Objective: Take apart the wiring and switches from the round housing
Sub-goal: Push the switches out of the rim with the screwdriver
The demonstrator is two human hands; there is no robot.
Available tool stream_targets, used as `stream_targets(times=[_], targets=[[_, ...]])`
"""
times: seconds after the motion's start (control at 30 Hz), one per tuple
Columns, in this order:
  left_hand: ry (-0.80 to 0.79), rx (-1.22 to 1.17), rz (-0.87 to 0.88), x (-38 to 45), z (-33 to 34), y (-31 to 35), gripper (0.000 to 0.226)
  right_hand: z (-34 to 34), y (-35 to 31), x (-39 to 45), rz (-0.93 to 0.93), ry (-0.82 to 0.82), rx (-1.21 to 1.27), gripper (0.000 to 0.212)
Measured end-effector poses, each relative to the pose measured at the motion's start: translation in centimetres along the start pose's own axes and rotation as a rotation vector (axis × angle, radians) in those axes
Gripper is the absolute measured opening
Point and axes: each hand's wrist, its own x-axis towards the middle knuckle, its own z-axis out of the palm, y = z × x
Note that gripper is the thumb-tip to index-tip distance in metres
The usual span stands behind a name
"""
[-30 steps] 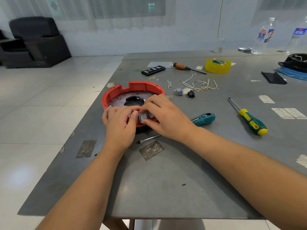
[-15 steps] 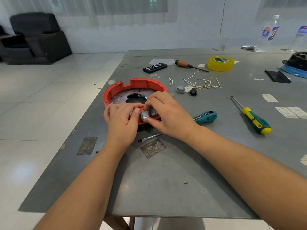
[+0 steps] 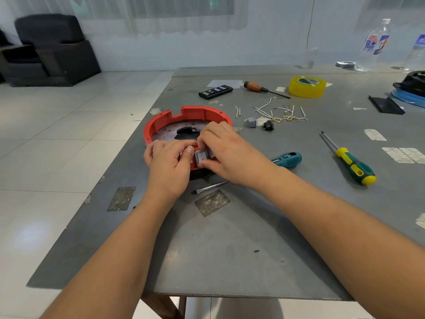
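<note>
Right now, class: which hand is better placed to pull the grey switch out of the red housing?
Probably the right hand: its grip brackets the grey switch. The left hand steadies the red housing.

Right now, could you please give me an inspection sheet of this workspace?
Surface: grey table, worn, with tape scraps.
Job's things: red round housing at the left edge; grey rocker switch in its near wall; removed switches and loose wires lying beyond it.
Clutter: teal screwdriver, yellow-green screwdriver, wooden-handled screwdriver, yellow tape roll, black remote, bottles.
Grippers: left hand and right hand both pinch at the rocker switch.
Cables: thin yellow cord hanging by the wall.
Surroundings: tiled floor, dark armchair, curtained window.
</note>
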Motion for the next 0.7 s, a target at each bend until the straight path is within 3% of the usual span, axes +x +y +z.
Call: stream_targets(times=[0.37, 0.53, 0.7], targets=[[0.002, -0.016, 0.005, -0.1, -0.1, -0.1, 0.026, 0.0, 0.0, -1.1, -0.094, 0.045, -0.010, 0.019], [0.004, -0.012, 0.031, -0.3, -0.1, -0.4, 0.026, 0.5, 0.0, -1.5, -0.107, 0.121, -0.038, 0.034], [-0.002, -0.011, 0.029, -0.4, -0.1, -0.3, 0.027, 0.4, 0.1, -1.9, -0.134, 0.148, -0.054, 0.034]])
